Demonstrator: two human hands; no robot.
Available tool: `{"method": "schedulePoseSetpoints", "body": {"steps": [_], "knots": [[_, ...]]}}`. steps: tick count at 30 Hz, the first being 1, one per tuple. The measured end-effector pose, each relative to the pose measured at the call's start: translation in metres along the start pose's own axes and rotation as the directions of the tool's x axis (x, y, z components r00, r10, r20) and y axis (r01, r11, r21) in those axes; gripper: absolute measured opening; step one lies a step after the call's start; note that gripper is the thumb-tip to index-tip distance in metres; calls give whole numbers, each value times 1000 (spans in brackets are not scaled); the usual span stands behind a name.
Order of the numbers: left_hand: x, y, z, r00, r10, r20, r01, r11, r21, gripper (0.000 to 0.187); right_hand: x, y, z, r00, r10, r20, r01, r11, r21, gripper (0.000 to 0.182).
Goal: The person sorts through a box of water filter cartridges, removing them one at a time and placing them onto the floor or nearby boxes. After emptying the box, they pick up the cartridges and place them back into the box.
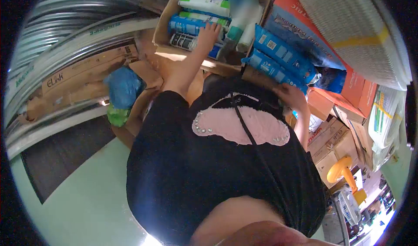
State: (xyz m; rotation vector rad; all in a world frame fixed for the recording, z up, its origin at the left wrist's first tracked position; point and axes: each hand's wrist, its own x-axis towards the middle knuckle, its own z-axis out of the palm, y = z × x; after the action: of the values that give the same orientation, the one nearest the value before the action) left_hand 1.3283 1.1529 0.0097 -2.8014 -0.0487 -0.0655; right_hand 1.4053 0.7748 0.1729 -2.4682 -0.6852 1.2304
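An open cardboard carton [160, 30] holds several tube-shaped packs in blue, white and green wrapping. My left hand [208, 36] reaches over its near wall, fingers stretched and slightly apart on a blue and green pack [187, 25]. Beside that hand lies a dark-labelled tube [183, 42]. To the right of the carton, two long blue packs slant side by side, the upper pack [283, 54] bearing a QR code. My right hand [292, 97] curls against the underside of the lower blue pack [274, 70]; its fingertips are partly hidden.
Long cardboard boxes [87, 70] and shiny ribbed rolls [82, 11] line the left side. A blue plastic bag [124, 87] hangs near my left elbow. On the right stand an orange box [355, 89], strapped white sheets [348, 24] and a yellow-orange object [342, 171].
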Motion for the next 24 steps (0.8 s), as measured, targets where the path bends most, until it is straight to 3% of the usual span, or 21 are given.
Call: {"method": "schedulePoseSetpoints", "body": {"steps": [2, 4, 6, 8, 10, 12, 13, 16, 17, 19, 20, 21, 22, 23, 24], "knots": [[7, 19, 5, 987, -159, 39, 158, 987, 21, 44, -7, 0, -8, 998, -41, -48, 44, 997, 65, 53], [11, 15, 4, 993, -107, 50, 110, 991, -81, 44, -10, 3, -9, 993, -71, -97, 84, 988, 131, 51], [6, 11, 2, 996, -69, 64, 79, 980, -181, 45, -7, 9, -9, 995, -101, -6, 94, 903, 419, 45], [6, 3, 3, 985, 17, -169, -20, 1000, -16, 42, -5, 3, -7, 991, -129, -40, 133, 889, 437, 43], [5, -2, 10, 989, 30, -144, -37, 998, -48, 45, -1, 0, -3, 984, -161, -73, 177, 871, 459, 41], [3, -4, -1, 997, 31, 67, -26, 997, -66, 47, 3, -3, 0, 986, -169, -15, 156, 874, 461, 39], [3, -6, -9, 993, 67, 100, -63, 997, -37, 52, -3, -12, -5, 984, -175, -39, 174, 881, 440, 41], [4, -17, -39, 997, 61, -45, -65, 995, -74, 60, 5, -8, 5, 989, -141, -33, 139, 860, 492, 44], [5, -23, -58, 1000, 6, -8, -7, 983, -182, 70, 10, -2, 9, 989, -144, -30, 140, 859, 493, 44], [14, -48, -93, 981, -190, -28, 139, 805, -577, 83, 22, 10, 17, 963, -251, -96, 266, 841, 471, 46], [13, -54, -121, 911, -389, -138, 222, 744, -631, 89, 23, 9, 18, 964, -255, -82, 262, 840, 475, 46], [12, -60, -155, 778, -626, 53, 503, 570, -650, 87, 24, 7, 16, 969, -239, -60, 233, 807, 542, 46], [7, -73, -165, 663, -736, -135, 353, 467, -810, 85, 23, 3, 12, 974, -225, -39, 202, 769, 606, 47], [0, -83, -170, 578, -812, -83, 259, 278, -925, 82, 17, -6, 2, 981, -195, 12, 152, 798, 583, 54], [-8, -88, -168, 525, -851, 9, 66, 30, -997, 70, 20, -6, 5, 980, -197, 17, 150, 795, 587, 54]]}}
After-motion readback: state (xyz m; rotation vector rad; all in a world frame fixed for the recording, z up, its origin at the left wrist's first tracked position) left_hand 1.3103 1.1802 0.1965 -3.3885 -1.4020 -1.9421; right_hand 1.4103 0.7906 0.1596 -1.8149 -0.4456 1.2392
